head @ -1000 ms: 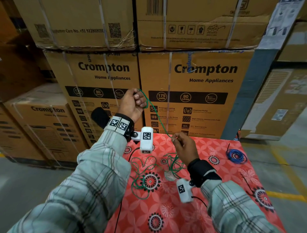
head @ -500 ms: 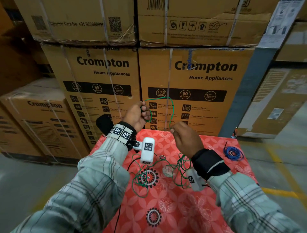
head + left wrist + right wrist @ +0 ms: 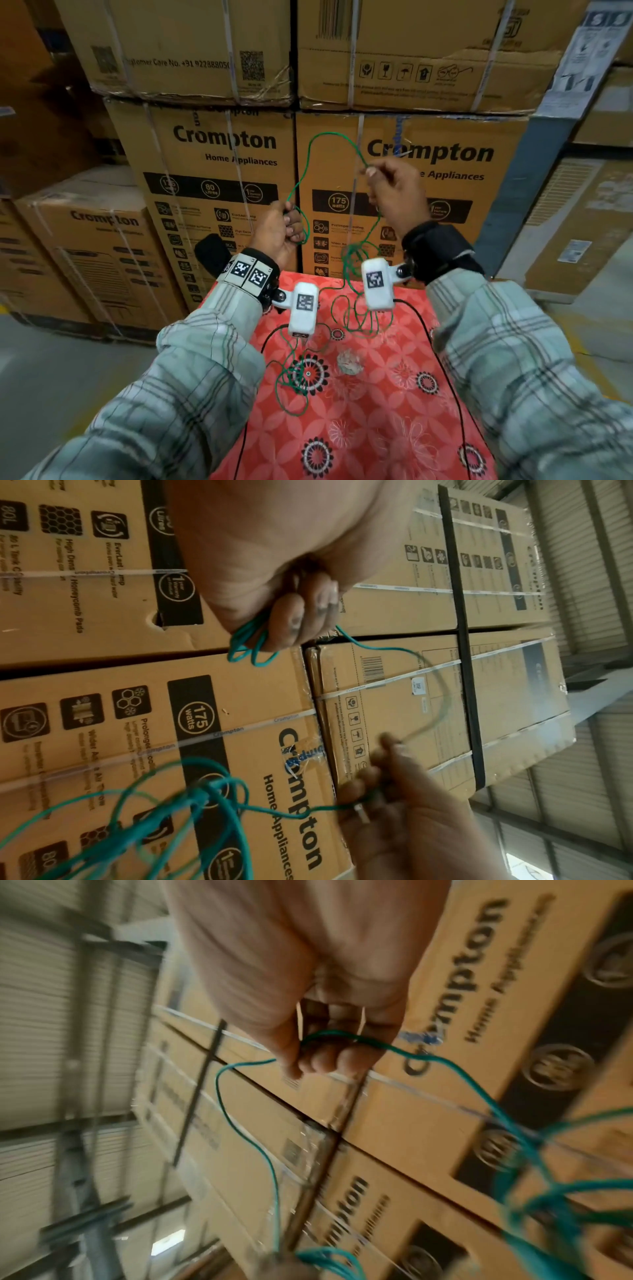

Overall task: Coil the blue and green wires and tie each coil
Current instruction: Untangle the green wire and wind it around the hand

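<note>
Gripping green wire [image 3: 251, 647] loops, head-hidden.

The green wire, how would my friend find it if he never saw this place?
Look at the red flowered cloth before the stacked brown boxes. Above it, the left hand and right hand hold up the green wire. It is the only thin green string looping between two hands; its tangle trails onto the cloth.
</note>
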The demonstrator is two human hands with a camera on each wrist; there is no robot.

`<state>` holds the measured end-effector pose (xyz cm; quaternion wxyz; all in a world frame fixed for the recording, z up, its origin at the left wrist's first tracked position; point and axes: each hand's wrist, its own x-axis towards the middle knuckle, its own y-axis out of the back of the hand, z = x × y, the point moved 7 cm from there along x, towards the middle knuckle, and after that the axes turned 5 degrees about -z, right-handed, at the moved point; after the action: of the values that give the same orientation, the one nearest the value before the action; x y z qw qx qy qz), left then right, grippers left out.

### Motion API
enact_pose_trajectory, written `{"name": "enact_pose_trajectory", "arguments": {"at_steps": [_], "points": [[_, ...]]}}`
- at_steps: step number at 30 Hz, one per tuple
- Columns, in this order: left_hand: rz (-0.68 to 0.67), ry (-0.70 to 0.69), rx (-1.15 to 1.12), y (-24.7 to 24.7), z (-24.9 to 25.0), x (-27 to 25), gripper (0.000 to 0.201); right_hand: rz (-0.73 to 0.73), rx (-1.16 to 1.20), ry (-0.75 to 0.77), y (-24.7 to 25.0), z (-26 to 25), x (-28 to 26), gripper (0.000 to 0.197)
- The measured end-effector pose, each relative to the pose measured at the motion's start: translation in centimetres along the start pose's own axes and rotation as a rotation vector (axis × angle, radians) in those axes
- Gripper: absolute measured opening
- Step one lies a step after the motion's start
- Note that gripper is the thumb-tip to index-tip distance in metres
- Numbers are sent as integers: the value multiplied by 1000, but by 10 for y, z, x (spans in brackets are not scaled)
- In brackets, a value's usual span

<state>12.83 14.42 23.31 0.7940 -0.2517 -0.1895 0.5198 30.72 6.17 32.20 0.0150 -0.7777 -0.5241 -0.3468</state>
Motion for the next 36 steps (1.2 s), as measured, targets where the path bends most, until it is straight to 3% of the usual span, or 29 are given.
{"name": "enact_pose_trajectory", "arguments": {"at_steps": [5,9,13,15,17,20,23,28,36], "points": [[68,48,68,16,-6,-3,32,-370,-428,-234,-54,80,-30,19],[98,98,137,27,-17,-9,30,-429,-328,-349,-68,119,-56,17],[78,105,150,20,-20,-11,29,-290,-80,-438,-66,122,-63,24],[72,121,157,17,-25,-11,30,-190,142,-452,-61,112,-66,18],[42,142,154,11,-31,-11,31,-187,320,-471,-64,103,-70,14],[-10,149,100,2,-35,-10,30,-289,222,-415,-75,94,-76,21],[-21,111,-19,-4,-25,-7,33,-215,204,-323,-84,101,-89,5],[39,19,-142,3,-1,-2,31,-126,268,-319,-91,128,-121,16],[16,11,-39,6,-9,-10,33,-114,-47,-176,-94,126,-133,19]]}}
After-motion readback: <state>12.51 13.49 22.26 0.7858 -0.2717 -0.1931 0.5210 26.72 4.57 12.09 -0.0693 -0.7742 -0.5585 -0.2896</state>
